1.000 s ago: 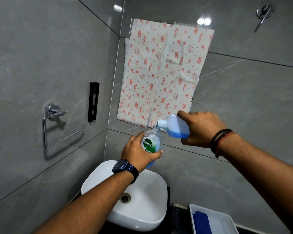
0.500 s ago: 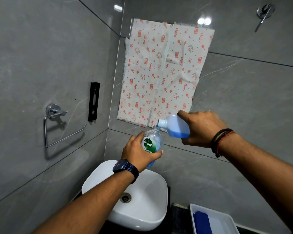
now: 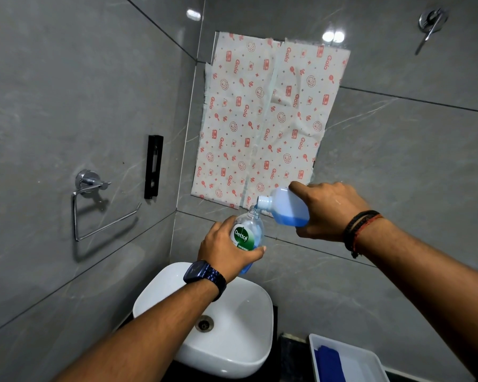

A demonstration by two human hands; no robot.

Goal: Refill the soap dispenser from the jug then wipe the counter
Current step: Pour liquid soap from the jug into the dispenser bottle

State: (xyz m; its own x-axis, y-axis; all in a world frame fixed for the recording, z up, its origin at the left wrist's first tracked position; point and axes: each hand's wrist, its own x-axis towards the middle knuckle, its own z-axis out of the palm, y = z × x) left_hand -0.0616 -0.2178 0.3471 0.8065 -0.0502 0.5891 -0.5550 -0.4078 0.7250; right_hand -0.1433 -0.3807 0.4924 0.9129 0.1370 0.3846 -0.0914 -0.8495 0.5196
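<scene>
Left hand (image 3: 226, 249) wrapped around the soap dispenser (image 3: 247, 235), a clear bottle with a green label, its open neck pointing up; blue liquid shows at the bottle's base just below the left grip. Right hand (image 3: 324, 210) closed around the jug (image 3: 287, 208), a translucent bottle tipped almost level, spout toward the left grip and blue liquid pooled along its lower side. The jug's spout sits just above the dispenser's neck, and a thin blue stream joins the two. Both grips are held in the air, near each other but not touching.

Below the left grip lies the white basin (image 3: 232, 351), with its drain (image 3: 204, 324) under the left forearm; the basin's rounded rim ends on a dark surface (image 3: 290, 351). Below the right grip and nearer the person, a white tray (image 3: 367, 362) rests on that surface and holds a blue cloth (image 3: 327, 365). Open air separates both grips from the basin and from the tray.

Behind the grips, a printed paper sheet (image 3: 265, 119) is fixed to the grey tiled wall, its bottom edge just behind the jug. Well to the left of the left grip, a chrome towel ring (image 3: 94, 205) and a black bracket (image 3: 153, 166) project from the side wall. Far above the right grip, a chrome lever fitting (image 3: 431, 24) stands out from the wall.
</scene>
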